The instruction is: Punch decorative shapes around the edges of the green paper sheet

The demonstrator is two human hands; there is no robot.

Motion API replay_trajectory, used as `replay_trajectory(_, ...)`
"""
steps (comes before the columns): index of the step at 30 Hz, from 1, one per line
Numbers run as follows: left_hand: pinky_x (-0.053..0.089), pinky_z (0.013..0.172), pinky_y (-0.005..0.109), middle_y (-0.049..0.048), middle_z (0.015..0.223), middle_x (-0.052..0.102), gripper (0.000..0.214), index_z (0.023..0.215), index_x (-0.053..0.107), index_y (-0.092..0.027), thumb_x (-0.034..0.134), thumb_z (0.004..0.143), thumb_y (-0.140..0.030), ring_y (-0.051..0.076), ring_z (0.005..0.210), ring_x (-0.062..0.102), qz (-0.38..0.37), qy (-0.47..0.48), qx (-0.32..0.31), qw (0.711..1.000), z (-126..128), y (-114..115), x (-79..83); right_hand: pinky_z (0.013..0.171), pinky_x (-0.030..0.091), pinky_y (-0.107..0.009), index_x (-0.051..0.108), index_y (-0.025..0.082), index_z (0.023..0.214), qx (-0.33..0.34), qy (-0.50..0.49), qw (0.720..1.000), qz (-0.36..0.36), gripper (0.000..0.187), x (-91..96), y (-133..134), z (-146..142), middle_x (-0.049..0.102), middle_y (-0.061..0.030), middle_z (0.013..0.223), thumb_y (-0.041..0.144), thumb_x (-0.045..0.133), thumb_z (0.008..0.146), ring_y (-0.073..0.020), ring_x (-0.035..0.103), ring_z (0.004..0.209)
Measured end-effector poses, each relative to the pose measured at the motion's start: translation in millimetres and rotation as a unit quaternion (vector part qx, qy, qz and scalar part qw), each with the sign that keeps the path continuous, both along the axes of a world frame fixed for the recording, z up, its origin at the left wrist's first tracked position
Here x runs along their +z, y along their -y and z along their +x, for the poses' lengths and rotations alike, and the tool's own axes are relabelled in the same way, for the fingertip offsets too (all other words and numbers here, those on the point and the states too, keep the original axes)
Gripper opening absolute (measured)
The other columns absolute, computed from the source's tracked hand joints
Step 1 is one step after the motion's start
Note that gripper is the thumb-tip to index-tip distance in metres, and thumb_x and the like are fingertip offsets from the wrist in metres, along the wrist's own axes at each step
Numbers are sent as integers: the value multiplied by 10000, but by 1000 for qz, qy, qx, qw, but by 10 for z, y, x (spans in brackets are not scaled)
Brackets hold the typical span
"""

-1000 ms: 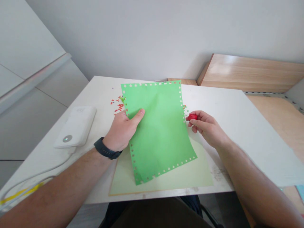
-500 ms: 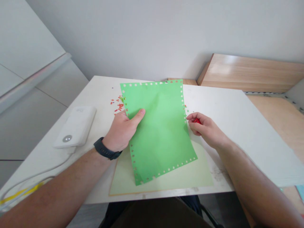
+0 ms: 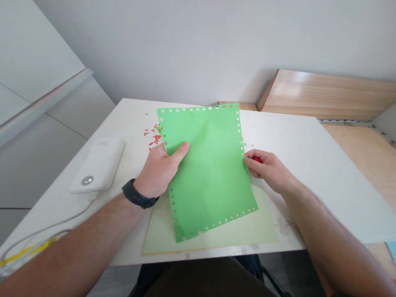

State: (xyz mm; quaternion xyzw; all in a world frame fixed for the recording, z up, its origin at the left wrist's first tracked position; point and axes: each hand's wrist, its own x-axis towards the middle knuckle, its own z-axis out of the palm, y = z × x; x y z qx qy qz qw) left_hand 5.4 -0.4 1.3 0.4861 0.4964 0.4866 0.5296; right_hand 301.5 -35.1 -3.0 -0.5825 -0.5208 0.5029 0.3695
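Observation:
My left hand grips a green sheet of paper at its left edge, thumb on top and fingers behind. The sheet is tilted up above the table, with small shaped holes along its top, left and bottom edges and the upper part of its right edge. Closed at the sheet's right edge, my right hand holds a small red paper punch, mostly hidden in the palm. Its thumb and fingertips meet the paper there.
Red and orange punched bits lie on the white table left of the sheet. A pale green board lies beneath it. At the left is a white power bank with a cable; at the back right stands a wooden panel.
My right hand's thumb and fingertips have closed onto the right edge of the sheet, where there was a small gap before. The sheet has shifted very slightly right; my left hand stays put.

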Motion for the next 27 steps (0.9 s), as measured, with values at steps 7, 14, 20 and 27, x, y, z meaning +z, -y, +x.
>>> replay_trajectory(7,539,1112,512,89,1247,782,477,1232,761,-209,781,872,-520,339,1193,714,-8,5,-4,1000,8,0,12,517,201,-297,664,195,978,-2,-29,1000,-1,272,-26,-6,22,452,68,638,438,749,889,-93,352,536)
replay_trajectory(14,581,1066,447,81,1253,782,484,1255,756,-203,818,853,-465,293,1129,744,-9,10,-13,1000,-18,-8,-23,509,184,-291,664,184,971,19,-49,999,-9,237,-15,10,3,438,76,625,394,739,890,-82,340,521)
replay_trajectory(20,584,1077,454,64,1241,785,478,1259,755,-218,790,871,-494,297,1181,727,-13,6,-12,1000,-11,-4,-9,513,183,-288,653,190,941,34,-52,998,-13,161,-25,5,20,452,68,635,336,714,906,-76,342,530)
replay_trajectory(27,571,1086,497,95,1275,774,494,1288,742,-198,789,878,-468,316,1186,726,-2,-5,-7,1000,-3,-10,-8,511,162,-295,613,200,915,11,-67,997,-31,145,-6,-1,13,433,76,582,327,682,923,-81,326,513)
